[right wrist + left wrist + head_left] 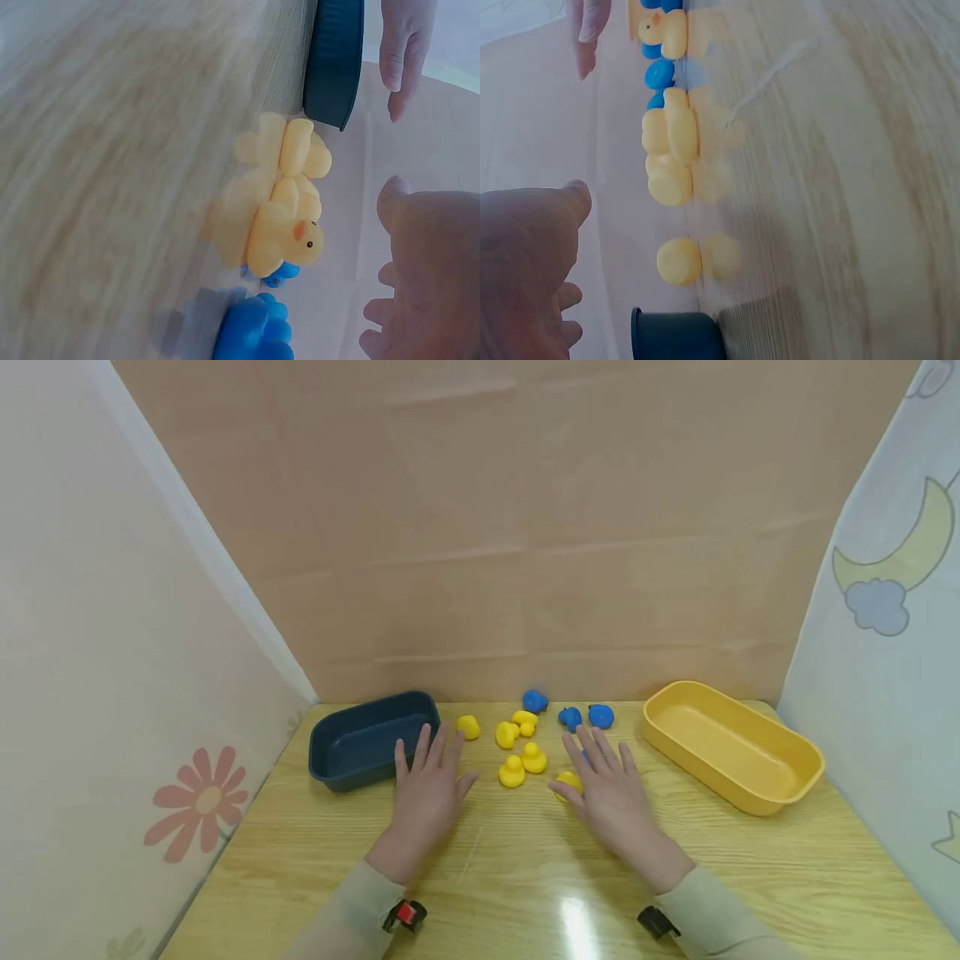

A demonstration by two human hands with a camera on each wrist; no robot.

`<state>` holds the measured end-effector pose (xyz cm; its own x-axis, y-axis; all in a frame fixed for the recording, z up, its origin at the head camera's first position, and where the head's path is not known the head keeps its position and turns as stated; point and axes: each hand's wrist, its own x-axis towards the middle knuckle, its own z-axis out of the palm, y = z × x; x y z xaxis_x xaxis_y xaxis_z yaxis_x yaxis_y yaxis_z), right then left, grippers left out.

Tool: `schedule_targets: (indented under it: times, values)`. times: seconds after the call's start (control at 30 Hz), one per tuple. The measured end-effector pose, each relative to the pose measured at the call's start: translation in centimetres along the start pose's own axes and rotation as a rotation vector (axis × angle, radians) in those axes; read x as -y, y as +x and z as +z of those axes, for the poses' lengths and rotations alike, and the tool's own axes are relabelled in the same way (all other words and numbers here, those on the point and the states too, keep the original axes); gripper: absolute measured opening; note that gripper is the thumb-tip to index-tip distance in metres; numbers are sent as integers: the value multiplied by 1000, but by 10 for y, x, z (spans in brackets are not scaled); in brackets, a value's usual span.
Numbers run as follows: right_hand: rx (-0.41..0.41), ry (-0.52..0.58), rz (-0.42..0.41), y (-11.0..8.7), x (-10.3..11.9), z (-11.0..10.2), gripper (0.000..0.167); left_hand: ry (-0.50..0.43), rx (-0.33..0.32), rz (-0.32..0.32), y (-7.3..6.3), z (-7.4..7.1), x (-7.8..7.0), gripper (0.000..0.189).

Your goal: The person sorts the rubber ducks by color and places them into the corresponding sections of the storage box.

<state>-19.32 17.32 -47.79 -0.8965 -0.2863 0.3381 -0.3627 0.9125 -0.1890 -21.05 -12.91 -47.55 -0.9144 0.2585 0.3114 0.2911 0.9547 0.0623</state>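
Note:
My left hand (427, 789) is held with fingers spread and straight, its fingertips overlapping the right edge of a dark blue tray (352, 777) in the head view. Close by its fingertips lies a yellow rubber duck (468, 727). My right hand (611, 793), fingers also spread, partly covers another yellow duck (567, 786) and a blue toy behind it. Neither hand holds anything; both wrist views show the left hand (525, 262) and right hand (439, 262) raised above the tabletop. More yellow ducks (512, 772) and several blue toys (601, 716) lie scattered between the trays.
A yellow tray (731, 793) stands at the right of the wooden table (495, 893). Brown paper (525, 552) covers the wall behind, and patterned cloth panels (120, 635) flank the table on both sides.

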Motion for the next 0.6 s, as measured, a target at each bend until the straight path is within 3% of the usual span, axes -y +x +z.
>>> schedule_targets:
  times: [0.33,0.6]
  values:
    - [7,63,12,4,6,12,83,-65,-31,-84,-5,0,18,77]
    - [-21,79,-6,6,14,17,83,-93,-54,-115,-6,-6,31,75]
